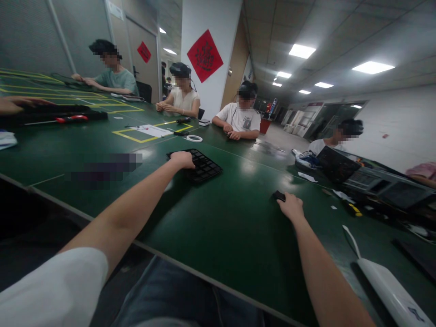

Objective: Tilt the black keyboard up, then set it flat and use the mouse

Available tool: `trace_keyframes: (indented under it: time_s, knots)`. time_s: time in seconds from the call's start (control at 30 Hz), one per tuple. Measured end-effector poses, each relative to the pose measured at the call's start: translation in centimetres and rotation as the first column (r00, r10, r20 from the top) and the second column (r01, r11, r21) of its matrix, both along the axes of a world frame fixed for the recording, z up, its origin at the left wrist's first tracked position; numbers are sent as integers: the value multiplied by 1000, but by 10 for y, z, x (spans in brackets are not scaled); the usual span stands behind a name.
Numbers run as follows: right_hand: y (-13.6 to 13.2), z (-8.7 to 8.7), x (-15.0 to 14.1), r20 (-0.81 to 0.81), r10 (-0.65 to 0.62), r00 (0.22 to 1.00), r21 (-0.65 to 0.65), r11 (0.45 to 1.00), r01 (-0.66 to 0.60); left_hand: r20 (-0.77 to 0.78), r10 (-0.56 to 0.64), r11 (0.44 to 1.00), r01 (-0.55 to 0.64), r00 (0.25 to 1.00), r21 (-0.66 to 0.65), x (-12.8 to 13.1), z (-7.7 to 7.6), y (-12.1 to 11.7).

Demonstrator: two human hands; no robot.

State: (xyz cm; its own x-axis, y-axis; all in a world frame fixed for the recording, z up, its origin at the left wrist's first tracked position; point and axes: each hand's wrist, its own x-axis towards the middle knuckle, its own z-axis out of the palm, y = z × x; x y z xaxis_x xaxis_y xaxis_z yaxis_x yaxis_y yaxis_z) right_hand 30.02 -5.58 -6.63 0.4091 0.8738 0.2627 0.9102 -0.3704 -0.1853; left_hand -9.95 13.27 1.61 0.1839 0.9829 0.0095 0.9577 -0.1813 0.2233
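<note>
My left hand (183,160) is closed on the left part of a flat black tray (206,169) divided into a grid of small compartments. Its fingers are partly hidden behind the hand, and the tray's far left corner shows past them. Further right, my right hand (293,207) grips a small black block (279,195) just at the green tabletop (235,245). Part of the block is covered by the fingers, and I cannot tell whether it touches the table.
Beyond the tray lie a white tape ring (194,138) and a paper sheet (151,131). A red-handled screwdriver (72,119) is at far left. On the right are a white power strip (391,286) and an opened computer case (378,181). Several people sit around the table.
</note>
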Motion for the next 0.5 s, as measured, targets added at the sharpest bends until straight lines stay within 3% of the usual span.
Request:
trace_keyframes:
  time_s: [0.1, 0.2, 0.3, 0.4, 0.5]
  knots:
    - [7, -1, -20, 13, 131, 991, 33, 991, -131, -25, -28, 999, 29, 999, 32, 17, -4, -10]
    - [13, 2, -53, -110, 301, 947, 123, 950, -287, 96, -201, 979, 200, 975, 29, 46, -11, -29]
    - [16, 5, -86, -295, 537, 790, 279, 840, -466, 289, -400, 915, 399, 870, 67, 78, -18, -55]
    - [19, 2, -105, -447, 688, 572, 451, 726, -520, 506, -472, 862, 497, 722, 94, 99, -24, -80]
    - [24, -7, -106, -533, 672, 514, 515, 740, -433, 629, -485, 824, 558, 607, 98, 107, -30, -96]
